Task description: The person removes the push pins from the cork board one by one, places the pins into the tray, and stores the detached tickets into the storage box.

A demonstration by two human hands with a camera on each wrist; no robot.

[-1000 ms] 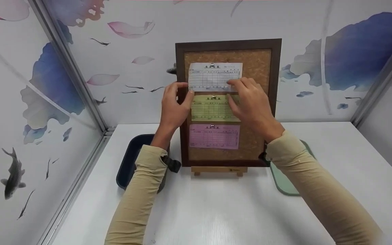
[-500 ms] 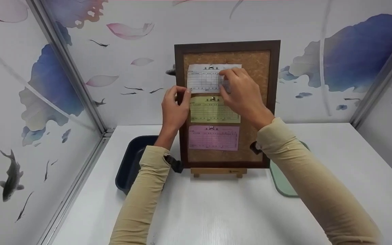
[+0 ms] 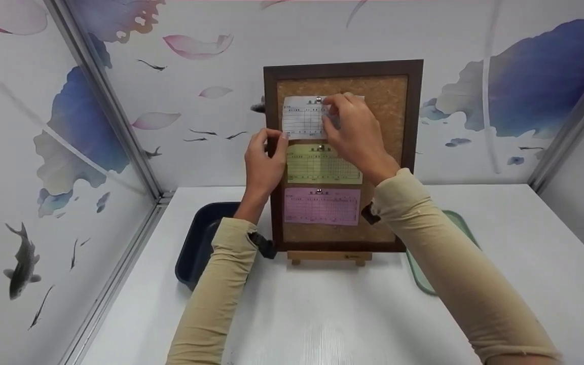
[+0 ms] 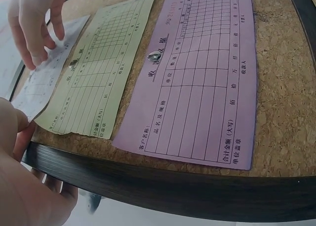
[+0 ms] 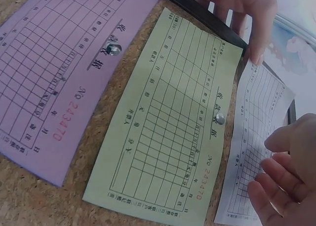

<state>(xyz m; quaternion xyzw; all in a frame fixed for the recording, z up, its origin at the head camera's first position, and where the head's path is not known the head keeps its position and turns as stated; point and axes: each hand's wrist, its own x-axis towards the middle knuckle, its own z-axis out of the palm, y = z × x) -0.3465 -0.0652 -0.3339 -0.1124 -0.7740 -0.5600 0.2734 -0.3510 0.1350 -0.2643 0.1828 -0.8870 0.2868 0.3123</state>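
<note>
Three receipt slips hang on a framed cork board: a white receipt on top, a green receipt in the middle, a purple receipt below. Each has a silver pushpin at its top edge. My left hand pinches the white receipt's lower left corner, thumb in front, with other fingers around the frame's left edge. My right hand lies over the right half of the white receipt, index fingertip right beside its pin. Between right thumb and fingers is a gap, seen in the right wrist view.
A small wooden easel holds the board up on the white table. Left of it stands a dark blue tray, partly behind my left sleeve. A green tray lies to the right, partly behind my right sleeve.
My right hand has moved left and up across the white receipt to beside its pin. The left thumb and fingertips have drawn together at the receipt's lower left corner.
</note>
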